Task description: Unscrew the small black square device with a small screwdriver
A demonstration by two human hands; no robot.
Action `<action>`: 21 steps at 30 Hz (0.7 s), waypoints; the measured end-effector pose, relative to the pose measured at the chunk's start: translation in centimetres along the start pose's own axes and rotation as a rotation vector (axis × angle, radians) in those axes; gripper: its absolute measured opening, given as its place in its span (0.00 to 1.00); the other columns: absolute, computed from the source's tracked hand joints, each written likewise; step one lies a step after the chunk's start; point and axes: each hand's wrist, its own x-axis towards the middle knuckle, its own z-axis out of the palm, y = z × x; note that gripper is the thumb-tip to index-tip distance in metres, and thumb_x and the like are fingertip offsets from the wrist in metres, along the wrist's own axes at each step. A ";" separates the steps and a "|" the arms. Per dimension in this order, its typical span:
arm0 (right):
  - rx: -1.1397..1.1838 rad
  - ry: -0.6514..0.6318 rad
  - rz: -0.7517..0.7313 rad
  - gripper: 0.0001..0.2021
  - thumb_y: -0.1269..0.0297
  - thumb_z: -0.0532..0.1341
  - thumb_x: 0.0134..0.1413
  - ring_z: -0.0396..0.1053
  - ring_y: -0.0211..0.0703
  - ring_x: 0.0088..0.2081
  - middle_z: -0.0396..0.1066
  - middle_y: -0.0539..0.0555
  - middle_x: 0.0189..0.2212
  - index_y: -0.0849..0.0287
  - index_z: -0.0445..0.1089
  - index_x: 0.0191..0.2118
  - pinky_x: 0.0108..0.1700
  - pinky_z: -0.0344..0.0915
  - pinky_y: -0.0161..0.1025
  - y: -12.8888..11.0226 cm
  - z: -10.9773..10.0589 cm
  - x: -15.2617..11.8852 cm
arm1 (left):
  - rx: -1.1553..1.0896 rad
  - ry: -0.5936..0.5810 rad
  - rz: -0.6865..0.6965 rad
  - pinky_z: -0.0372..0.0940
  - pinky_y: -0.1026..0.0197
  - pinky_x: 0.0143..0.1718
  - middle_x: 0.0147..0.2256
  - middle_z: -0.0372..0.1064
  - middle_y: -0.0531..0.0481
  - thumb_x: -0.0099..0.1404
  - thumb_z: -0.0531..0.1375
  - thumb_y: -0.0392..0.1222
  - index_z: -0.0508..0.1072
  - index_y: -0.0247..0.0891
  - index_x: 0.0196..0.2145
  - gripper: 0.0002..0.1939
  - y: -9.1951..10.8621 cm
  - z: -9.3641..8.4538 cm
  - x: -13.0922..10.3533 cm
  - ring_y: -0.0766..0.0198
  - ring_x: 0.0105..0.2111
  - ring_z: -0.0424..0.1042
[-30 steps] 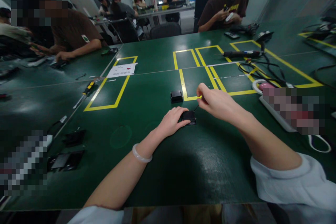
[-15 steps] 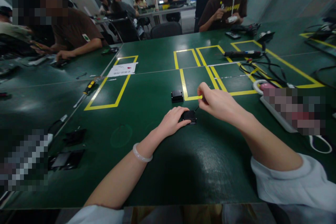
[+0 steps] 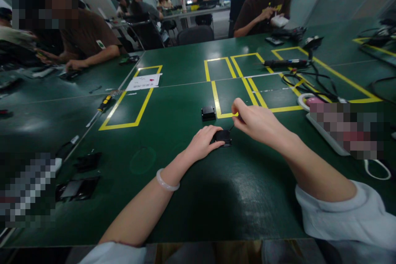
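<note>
My left hand (image 3: 205,142) lies over the left side of a small black block-shaped part (image 3: 223,136) on the green table, its fingers and thumb closed around it. Pinched in my right hand (image 3: 252,117) is a screwdriver (image 3: 231,128); only its thin dark shaft shows plainly, slanting down to the part's upper right corner. Most of its handle is hidden by my fingers. A similar black block (image 3: 208,113) stands just beyond my left hand, touched by neither hand.
Yellow tape outlines (image 3: 217,99) mark the table. A yellow-and-black screwdriver (image 3: 105,103) and black parts (image 3: 78,188) lie left. At right are a black pen-shaped electric tool (image 3: 286,63), cables (image 3: 321,84) and a white tape roll (image 3: 305,102). Co-workers sit across the table.
My hands, the part and the screwdriver stay almost where they were. Across the table, a person in a brown shirt has brought both hands together over a white object.
</note>
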 end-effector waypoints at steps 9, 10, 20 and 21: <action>-0.016 0.002 0.010 0.10 0.60 0.46 0.63 0.70 0.46 0.30 0.74 0.55 0.30 0.57 0.59 0.45 0.27 0.47 0.37 0.0 0.1 0.1 | -0.004 0.001 0.006 0.63 0.52 0.48 0.46 0.67 0.46 0.67 0.56 0.51 0.65 0.41 0.50 0.18 0.1 -0.1 0.0 0.54 0.46 0.67; -0.011 0.005 0.005 0.10 0.61 0.47 0.63 0.70 0.46 0.30 0.74 0.55 0.31 0.57 0.58 0.46 0.27 0.47 0.37 0.1 0.1 0.1 | -0.005 0.001 0.006 0.63 0.52 0.48 0.46 0.67 0.46 0.67 0.56 0.52 0.65 0.41 0.50 0.18 0.1 -0.1 0.0 0.54 0.46 0.67; -0.005 0.024 0.007 0.11 0.58 0.47 0.63 0.70 0.46 0.30 0.73 0.55 0.30 0.57 0.59 0.44 0.28 0.48 0.37 -0.1 0.1 0.0 | -0.004 0.007 0.005 0.63 0.52 0.48 0.46 0.67 0.45 0.67 0.56 0.51 0.65 0.41 0.50 0.18 0.1 0.0 0.0 0.53 0.46 0.66; -0.009 0.018 0.006 0.11 0.58 0.46 0.63 0.69 0.46 0.30 0.73 0.54 0.30 0.57 0.60 0.44 0.27 0.48 0.37 -0.1 0.1 0.0 | -0.005 0.007 0.006 0.63 0.52 0.48 0.46 0.67 0.45 0.67 0.56 0.51 0.65 0.41 0.50 0.17 0.1 0.0 0.0 0.53 0.46 0.66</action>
